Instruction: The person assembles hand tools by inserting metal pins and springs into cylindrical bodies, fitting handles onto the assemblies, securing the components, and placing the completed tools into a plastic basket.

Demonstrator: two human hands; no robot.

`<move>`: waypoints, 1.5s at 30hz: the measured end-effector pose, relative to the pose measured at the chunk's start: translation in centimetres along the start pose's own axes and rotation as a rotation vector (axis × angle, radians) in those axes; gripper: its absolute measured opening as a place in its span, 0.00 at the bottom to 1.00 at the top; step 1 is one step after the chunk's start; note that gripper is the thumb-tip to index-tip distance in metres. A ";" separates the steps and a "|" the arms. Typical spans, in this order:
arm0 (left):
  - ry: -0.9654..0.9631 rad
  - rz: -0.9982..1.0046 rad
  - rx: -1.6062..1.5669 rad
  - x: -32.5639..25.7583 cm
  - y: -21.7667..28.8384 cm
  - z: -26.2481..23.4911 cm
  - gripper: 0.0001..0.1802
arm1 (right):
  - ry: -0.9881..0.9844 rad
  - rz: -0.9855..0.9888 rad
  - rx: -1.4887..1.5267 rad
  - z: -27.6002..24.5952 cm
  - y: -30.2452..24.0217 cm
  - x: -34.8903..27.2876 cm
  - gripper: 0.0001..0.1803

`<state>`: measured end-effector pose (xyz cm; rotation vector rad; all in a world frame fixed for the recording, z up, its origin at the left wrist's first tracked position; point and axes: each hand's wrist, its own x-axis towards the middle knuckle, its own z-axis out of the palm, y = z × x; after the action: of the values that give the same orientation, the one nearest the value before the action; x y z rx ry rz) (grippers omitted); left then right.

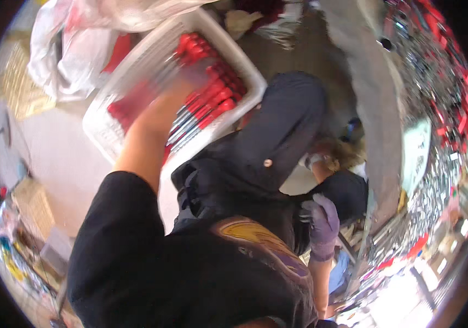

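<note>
My left arm reaches forward into a white plastic basket [245,61]. My left hand [190,76] is smeared by motion over the red-handled metal tools [212,104] lying there, so its fingers and any hold cannot be made out. The tools lie packed side by side, red handles mostly toward the right and silver shafts toward the left; their exact kind is unclear. At my right side, my right hand [324,221] wears a purple-grey glove. Its fingers are slightly bent and apart, resting by my dark trouser leg, with nothing seen in them.
White plastic sacks [75,65] sit beyond the basket at the left. A grey cloth-like edge [379,109] runs along my right, with a heap of metal and red-handled parts [442,98] past it. Cardboard-coloured boxes [32,205] stand at the far left.
</note>
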<state>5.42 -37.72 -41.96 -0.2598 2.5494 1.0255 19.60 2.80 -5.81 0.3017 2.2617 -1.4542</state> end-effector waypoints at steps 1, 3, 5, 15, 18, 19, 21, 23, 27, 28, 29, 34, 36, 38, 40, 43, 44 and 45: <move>0.014 0.062 0.176 0.4 -4.4 -0.9 0.33 | -0.066 -0.066 -0.023 0.1 -0.7 0.8 0.13; -0.136 0.085 -0.045 -1.9 6.4 -3.2 0.32 | 0.127 -0.087 -0.212 -2.7 -0.4 0.3 0.13; 0.092 0.239 0.040 -2.4 -1.4 -3.1 0.32 | 0.253 -0.260 -0.484 -4.5 -2.5 1.6 0.11; 0.460 0.433 -0.522 -13.8 23.0 -2.1 0.22 | 0.837 0.569 -1.245 -23.9 0.8 4.0 0.18; 0.383 0.653 -0.352 -16.1 31.6 -3.4 0.14 | 0.751 0.628 -1.245 -26.6 2.4 5.3 0.18; 0.241 0.728 -0.316 -16.5 34.3 -3.8 0.14 | 0.719 0.545 -1.207 -27.2 2.8 4.9 0.18; 0.001 0.935 -0.286 -15.9 38.5 -2.7 0.14 | 0.632 0.525 -1.133 -26.9 1.3 5.0 0.20; -0.249 1.144 -0.389 -15.6 43.4 -1.0 0.15 | 0.621 0.557 -1.153 -26.0 0.9 4.7 0.22; -0.532 1.231 -0.407 -17.8 53.3 1.7 0.21 | 0.703 0.544 -1.085 -23.8 -1.6 4.1 0.19; -0.518 1.242 -0.414 -18.3 55.2 2.7 0.23 | 0.716 0.542 -1.078 -24.5 -1.7 3.9 0.19; -0.510 1.249 -0.410 -18.4 56.6 3.6 0.23 | 0.708 0.550 -0.958 -25.2 -1.7 3.9 0.20; -0.577 0.909 -0.549 -17.8 58.5 6.5 0.31 | 0.703 0.020 -0.630 -27.5 -0.4 3.1 0.23; -0.502 0.925 -0.389 -16.6 58.4 6.4 0.31 | 0.569 0.098 -0.351 -26.5 -4.6 3.4 0.18; -0.898 0.781 -0.679 -16.5 60.4 3.0 0.29 | 0.449 -0.103 0.172 -25.8 -6.6 3.3 0.12; -0.952 0.692 -0.995 -15.9 59.7 3.5 0.24 | 0.442 -0.087 0.139 -25.9 -9.8 5.1 0.12; -1.009 0.177 -1.098 -15.5 60.1 -0.7 0.20 | 0.705 -0.461 -0.214 -27.9 -9.6 10.5 0.16; -1.009 0.182 -1.085 -15.3 59.6 -0.6 0.20 | 0.828 -0.674 -0.582 -29.0 -8.5 12.7 0.18; -1.016 0.187 -1.149 -14.5 58.6 -0.4 0.22 | 0.832 -0.683 -0.564 -29.2 -8.4 14.7 0.18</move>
<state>0.59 4.45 0.95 0.1941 0.9322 1.9343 -3.77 24.89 4.47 -0.0960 3.5906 -0.9341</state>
